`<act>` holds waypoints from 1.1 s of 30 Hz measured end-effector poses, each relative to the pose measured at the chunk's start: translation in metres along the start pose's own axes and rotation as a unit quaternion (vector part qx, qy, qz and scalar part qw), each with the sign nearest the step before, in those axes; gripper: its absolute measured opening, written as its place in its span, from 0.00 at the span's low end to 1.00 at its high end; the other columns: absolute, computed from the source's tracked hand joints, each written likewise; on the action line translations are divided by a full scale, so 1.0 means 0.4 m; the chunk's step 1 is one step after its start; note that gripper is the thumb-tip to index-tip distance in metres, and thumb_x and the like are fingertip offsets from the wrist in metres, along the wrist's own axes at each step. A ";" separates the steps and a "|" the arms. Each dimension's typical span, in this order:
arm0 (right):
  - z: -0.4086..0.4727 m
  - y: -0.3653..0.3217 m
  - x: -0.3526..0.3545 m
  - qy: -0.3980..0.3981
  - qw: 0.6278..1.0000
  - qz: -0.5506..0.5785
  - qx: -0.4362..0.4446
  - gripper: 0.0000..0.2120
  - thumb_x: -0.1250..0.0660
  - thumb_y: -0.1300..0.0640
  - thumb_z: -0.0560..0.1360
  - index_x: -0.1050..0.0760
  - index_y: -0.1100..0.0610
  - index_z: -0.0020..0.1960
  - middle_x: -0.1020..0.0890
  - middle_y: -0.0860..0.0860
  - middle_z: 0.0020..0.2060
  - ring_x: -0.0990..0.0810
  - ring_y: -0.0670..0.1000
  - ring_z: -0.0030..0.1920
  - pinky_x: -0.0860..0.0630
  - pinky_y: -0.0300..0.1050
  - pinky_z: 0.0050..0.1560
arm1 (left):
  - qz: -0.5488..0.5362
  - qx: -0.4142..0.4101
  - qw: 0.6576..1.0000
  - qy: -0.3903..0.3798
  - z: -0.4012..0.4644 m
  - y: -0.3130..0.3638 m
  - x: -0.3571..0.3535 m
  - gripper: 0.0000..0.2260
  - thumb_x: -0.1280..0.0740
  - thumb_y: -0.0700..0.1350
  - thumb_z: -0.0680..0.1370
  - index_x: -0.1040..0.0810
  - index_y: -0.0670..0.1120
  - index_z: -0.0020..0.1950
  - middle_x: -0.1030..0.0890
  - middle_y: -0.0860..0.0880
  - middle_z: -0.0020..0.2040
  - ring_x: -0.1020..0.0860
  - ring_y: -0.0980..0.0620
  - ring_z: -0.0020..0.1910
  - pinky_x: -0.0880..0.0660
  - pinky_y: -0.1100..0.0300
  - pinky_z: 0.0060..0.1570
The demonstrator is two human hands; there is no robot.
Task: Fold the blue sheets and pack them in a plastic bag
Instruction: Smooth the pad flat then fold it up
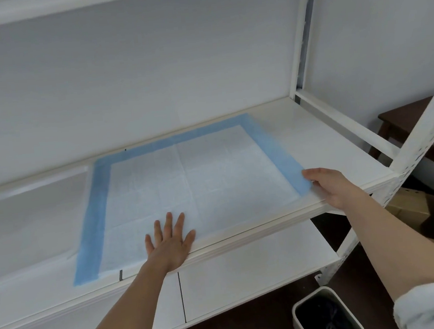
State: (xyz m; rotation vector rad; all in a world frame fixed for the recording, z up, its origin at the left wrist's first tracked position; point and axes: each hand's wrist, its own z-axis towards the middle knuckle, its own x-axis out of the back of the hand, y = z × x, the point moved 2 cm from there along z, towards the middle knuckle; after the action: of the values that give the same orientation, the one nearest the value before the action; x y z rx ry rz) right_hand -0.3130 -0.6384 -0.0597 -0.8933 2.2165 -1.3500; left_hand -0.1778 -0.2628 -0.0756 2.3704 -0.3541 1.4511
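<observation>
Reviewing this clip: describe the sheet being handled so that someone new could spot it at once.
On the middle shelf of the white metal rack, one sheet lies spread flat. The left hand presses on its near edge, and the right hand holds its right corner. Its blue border around a pale quilted centre sets it apart from the white shelf.

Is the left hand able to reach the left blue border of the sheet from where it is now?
Probably yes. The left hand lies flat on the blue-bordered white sheet, and nothing stands between it and the left border.
</observation>
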 end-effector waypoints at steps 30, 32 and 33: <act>-0.031 0.022 -0.053 0.218 0.869 -0.358 0.262 0.06 0.35 0.62 0.74 0.21 0.58 0.49 0.20 0.60 0.45 0.24 0.62 0.50 0.32 0.48 0.51 | 0.001 -0.008 1.000 0.001 0.004 0.001 -0.001 0.28 0.58 0.64 0.80 0.66 0.60 0.75 0.70 0.55 0.75 0.69 0.47 0.75 0.65 0.44 0.73; -0.070 0.041 -0.153 0.146 0.853 -0.375 0.332 0.09 0.34 0.64 0.73 0.21 0.59 0.52 0.21 0.60 0.49 0.25 0.62 0.53 0.35 0.46 0.55 | -0.001 -0.009 1.000 0.000 0.003 0.002 -0.002 0.28 0.58 0.64 0.80 0.66 0.60 0.75 0.70 0.55 0.75 0.69 0.47 0.75 0.66 0.44 0.73; -0.089 0.058 -0.205 0.095 0.845 -0.385 0.358 0.10 0.35 0.63 0.73 0.21 0.60 0.54 0.21 0.59 0.52 0.26 0.61 0.56 0.36 0.43 0.58 | -0.004 -0.011 1.000 0.000 0.001 0.000 -0.002 0.28 0.57 0.64 0.80 0.66 0.60 0.75 0.70 0.55 0.75 0.69 0.48 0.75 0.66 0.44 0.73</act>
State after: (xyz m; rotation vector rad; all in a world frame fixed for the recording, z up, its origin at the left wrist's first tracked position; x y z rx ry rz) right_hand -0.2834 -0.5512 -0.0637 -1.4212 1.2170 -2.4734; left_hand -0.1778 -0.2632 -0.0763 2.3516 -0.3573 1.4367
